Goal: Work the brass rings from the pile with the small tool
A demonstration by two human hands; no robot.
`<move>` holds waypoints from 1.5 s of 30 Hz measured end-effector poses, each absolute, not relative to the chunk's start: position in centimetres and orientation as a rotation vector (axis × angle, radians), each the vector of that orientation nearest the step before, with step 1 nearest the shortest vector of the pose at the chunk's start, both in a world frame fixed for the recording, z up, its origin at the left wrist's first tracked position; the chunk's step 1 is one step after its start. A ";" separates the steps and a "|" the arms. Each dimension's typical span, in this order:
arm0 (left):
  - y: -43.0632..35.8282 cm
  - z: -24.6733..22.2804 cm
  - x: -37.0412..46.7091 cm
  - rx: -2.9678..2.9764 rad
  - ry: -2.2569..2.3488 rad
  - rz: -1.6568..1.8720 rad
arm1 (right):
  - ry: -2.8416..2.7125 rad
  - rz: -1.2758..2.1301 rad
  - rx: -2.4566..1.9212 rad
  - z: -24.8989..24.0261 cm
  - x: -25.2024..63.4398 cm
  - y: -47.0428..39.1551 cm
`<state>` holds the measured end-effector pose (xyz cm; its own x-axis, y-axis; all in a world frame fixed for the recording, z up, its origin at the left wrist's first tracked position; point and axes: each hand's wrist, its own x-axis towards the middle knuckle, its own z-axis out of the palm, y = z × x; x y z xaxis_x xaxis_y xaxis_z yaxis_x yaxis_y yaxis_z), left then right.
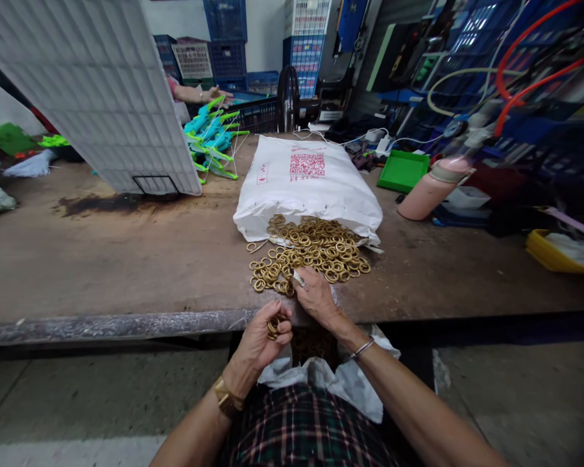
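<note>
Some rings could drop from the left hand point(257, 340), because they are small and round and its fingers are only loosely curled. A push from the right hand point(316, 298) could knock loose rings off the desk point(141, 272), since the pile is near its front edge. A bump to the white sack point(321, 194) could make more spill out, because its mouth is open.

The left fingers are bent nearly closed around a few gold rings point(273, 327), in front of the big pile point(321, 256). The right fingers bend down at the near side of that pile, by a small white bit point(298, 279). I can't tell how wide they are or if they grip a ring.
</note>
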<state>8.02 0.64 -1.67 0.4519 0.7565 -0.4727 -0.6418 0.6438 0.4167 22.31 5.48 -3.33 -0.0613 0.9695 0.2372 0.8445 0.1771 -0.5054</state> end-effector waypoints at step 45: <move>0.7 -1.6 9.1 0.830 0.893 0.854 | -1.273 1.354 -1.366 -1.3 22.0 1.3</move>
<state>9.12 0.66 -1.62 0.3680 0.8787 -0.3042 -0.2648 0.4127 0.8716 22.03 1.26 -1.34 -0.0849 0.9815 -0.1717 0.1113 -0.1619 -0.9805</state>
